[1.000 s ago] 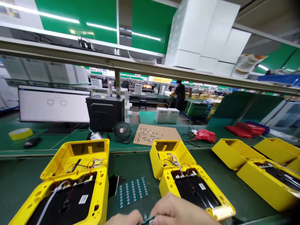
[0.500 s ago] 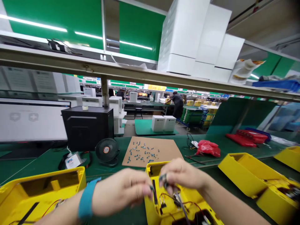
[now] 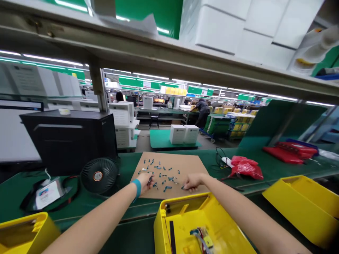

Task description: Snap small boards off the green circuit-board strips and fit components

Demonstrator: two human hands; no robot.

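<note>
Both my hands reach over a brown cardboard sheet (image 3: 189, 164) strewn with several small teal-green parts (image 3: 167, 188), perhaps little circuit boards. At the sheet's left side, my left hand (image 3: 144, 183), with a teal band (image 3: 137, 187) on the wrist, pinches one of the small parts. My right hand (image 3: 192, 182) rests on the sheet's right side, fingertips closed on another small teal-green part (image 3: 183, 187). Below the hands stands an open yellow housing (image 3: 161, 218) containing wires, a grey cable and a teal-green piece (image 3: 196, 231).
On the green bench (image 3: 127, 208) are a black fan (image 3: 98, 175), a badge with lanyard (image 3: 49, 194), a black computer case (image 3: 71, 141) and a red plastic bag (image 3: 246, 167). More yellow housings (image 3: 299, 208) flank me. A shelf beam (image 3: 159, 53) crosses overhead. A person (image 3: 202, 111) bends farther back.
My hands have moved forward from above the yellow housing to the cardboard sheet. A teal-green piece and a grey cable now lie inside the housing. The camera view has shifted.
</note>
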